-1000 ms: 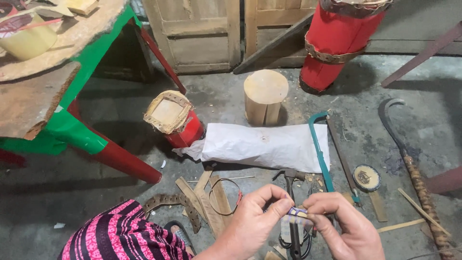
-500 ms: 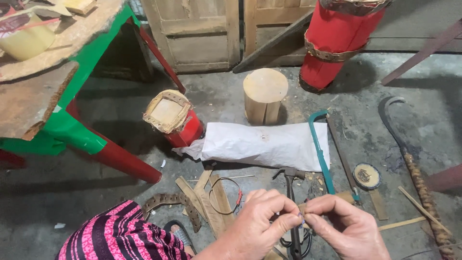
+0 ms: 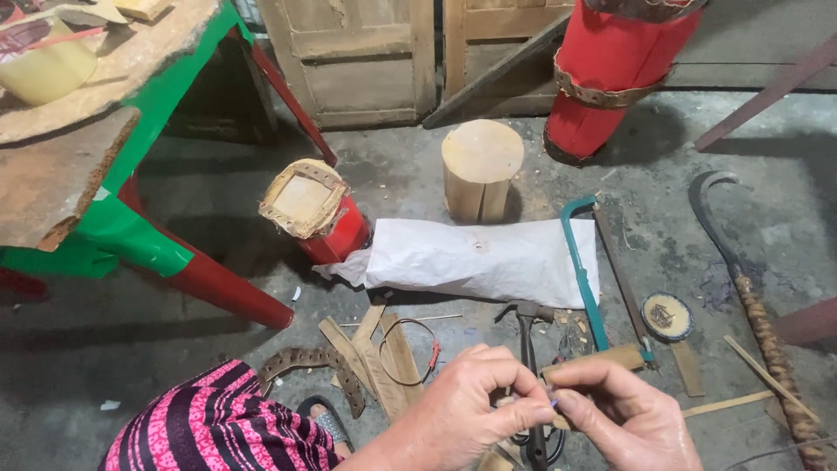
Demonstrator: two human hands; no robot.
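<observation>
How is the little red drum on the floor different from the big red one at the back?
The small drum lies tipped on the floor, its woven-edged face toward the camera; the big drum stands upright at the back. The small one is much shorter and all in view, while the big one's top is cut off by the picture's edge. The big one wears a brown band round its body. Both are red.

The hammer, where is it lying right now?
In the head view the hammer lies on the floor low and right of centre, its head just below the white sack, left of the green saw, its handle running under the hands.
</observation>
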